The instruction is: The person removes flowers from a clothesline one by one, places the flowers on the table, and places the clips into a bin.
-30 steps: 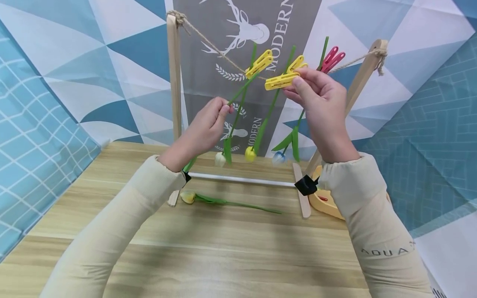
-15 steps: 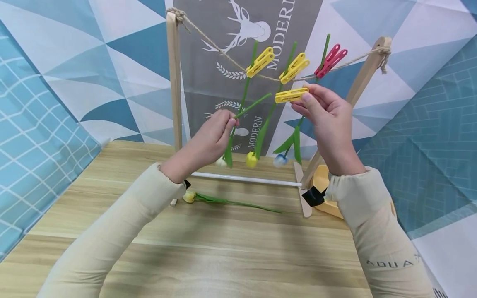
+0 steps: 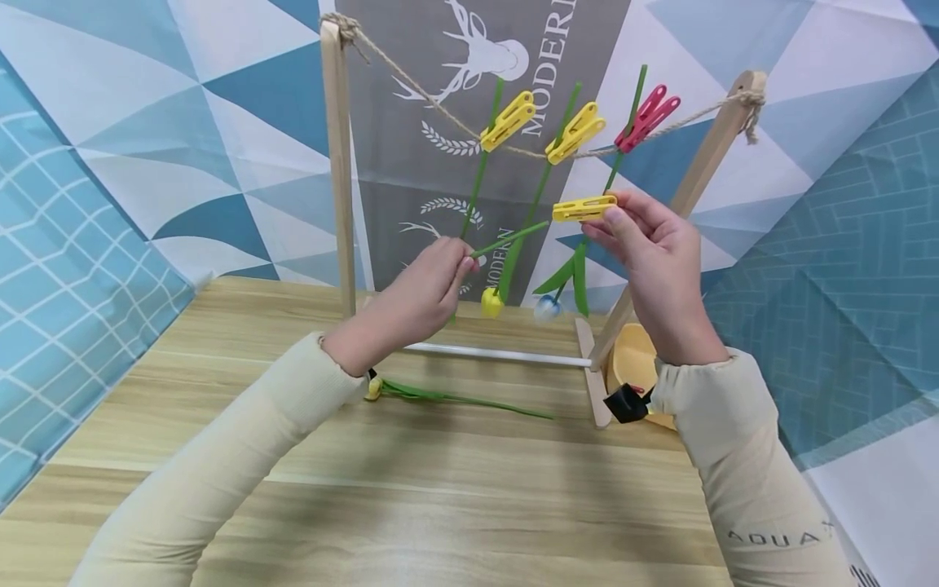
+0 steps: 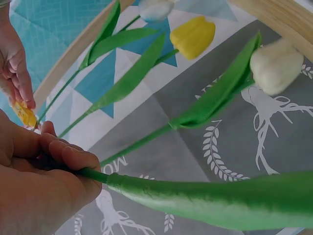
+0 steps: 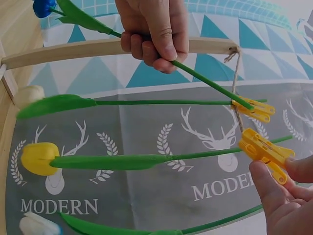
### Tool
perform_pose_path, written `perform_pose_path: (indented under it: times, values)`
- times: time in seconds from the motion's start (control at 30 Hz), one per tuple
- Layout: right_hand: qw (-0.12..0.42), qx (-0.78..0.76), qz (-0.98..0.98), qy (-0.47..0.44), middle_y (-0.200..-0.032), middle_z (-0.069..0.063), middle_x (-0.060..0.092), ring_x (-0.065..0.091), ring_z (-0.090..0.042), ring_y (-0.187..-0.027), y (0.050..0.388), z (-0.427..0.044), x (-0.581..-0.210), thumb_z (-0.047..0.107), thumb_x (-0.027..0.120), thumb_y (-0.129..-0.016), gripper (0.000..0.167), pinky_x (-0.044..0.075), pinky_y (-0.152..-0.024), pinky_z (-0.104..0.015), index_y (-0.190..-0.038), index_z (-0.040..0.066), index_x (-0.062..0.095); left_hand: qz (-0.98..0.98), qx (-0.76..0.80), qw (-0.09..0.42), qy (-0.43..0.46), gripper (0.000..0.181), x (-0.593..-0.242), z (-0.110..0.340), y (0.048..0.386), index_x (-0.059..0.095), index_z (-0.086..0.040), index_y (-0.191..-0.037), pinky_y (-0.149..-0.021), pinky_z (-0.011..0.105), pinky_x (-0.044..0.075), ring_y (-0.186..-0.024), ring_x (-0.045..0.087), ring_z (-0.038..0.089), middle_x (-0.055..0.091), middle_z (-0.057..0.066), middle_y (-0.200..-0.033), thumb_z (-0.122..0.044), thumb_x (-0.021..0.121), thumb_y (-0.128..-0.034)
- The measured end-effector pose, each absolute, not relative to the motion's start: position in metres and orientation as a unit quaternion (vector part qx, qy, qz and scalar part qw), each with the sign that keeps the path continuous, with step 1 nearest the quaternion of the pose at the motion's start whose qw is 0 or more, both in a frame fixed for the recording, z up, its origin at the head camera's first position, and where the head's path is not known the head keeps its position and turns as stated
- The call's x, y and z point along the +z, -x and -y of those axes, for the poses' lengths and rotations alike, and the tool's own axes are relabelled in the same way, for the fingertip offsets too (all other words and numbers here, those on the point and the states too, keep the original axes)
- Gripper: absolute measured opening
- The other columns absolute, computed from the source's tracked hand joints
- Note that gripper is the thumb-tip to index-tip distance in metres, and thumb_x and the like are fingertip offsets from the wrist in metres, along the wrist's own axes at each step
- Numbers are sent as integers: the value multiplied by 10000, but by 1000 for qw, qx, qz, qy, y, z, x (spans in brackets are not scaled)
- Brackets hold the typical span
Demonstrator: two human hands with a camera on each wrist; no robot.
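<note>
My left hand [image 3: 421,289] grips the green stem [image 3: 513,238] of an artificial tulip. Its blue bloom [image 5: 43,7] shows in the right wrist view. A yellow clothespin [image 3: 583,209] is pinched between the thumb and fingers of my right hand [image 3: 656,261], close to the stem's tip but apart from it. Above both hands runs a twine line [image 3: 418,81]. Upside down from it hang a white tulip [image 4: 276,66], a yellow tulip [image 3: 492,302] and a white-blue tulip [image 3: 546,308], held by two yellow clothespins and a red clothespin [image 3: 646,119]. In the head view my left hand hides the white bloom.
The twine is tied to a left wooden post [image 3: 339,163] and a right wooden post [image 3: 715,155], joined low by a white rod [image 3: 499,355]. A pale yellow tulip [image 3: 374,388] lies on the wooden table [image 3: 440,505]. An orange tray [image 3: 623,346] stands behind my right wrist.
Both hands have come down and slightly right, below the twine, bringing the held stem and clothespin along. The hanging tulips stay clipped.
</note>
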State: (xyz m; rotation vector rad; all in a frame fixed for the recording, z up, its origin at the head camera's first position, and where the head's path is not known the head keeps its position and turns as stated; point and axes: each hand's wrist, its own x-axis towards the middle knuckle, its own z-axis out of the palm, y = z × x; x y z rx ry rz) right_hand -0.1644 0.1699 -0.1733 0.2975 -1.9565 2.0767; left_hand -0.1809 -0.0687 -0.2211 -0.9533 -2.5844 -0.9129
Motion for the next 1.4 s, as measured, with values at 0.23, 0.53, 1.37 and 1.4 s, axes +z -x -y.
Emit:
perform_pose_path:
  times: [0.23,0.53,1.37,1.4]
  values:
    - [124,719,677,-95,-1158,-91,605,673,-132,-964,165,-175,-180,233,663,-839,483,494,-833,-181,-1252,8,553,886,-290,123,340,223,-228,66,178,507,51,-1011,-898,419,404,-965,501,307,554,196,-1004,-91,335,-1005]
    - [111,734,664,-88,-1142,-82,616,678,-120,-953,169,-186,-190,223,704,-807,529,499,-825,-201,-1256,-8,544,877,-268,150,370,192,-238,62,179,500,47,-963,-865,419,428,-926,529,312,580,197,-960,-67,348,-995]
    - [92,753,647,-78,-1018,-30,670,669,-123,-940,172,-199,-211,143,716,-813,420,524,-801,-222,-1169,-18,559,904,-216,93,357,131,-255,54,174,514,15,-949,-795,349,434,-833,489,232,521,104,-865,-14,387,-962]
    - [89,751,651,-75,-1027,-27,668,666,-122,-948,171,-200,-212,150,717,-814,428,523,-802,-221,-1173,-17,555,904,-214,93,357,132,-256,54,173,518,19,-959,-802,352,437,-844,497,238,528,111,-877,-9,389,-960]
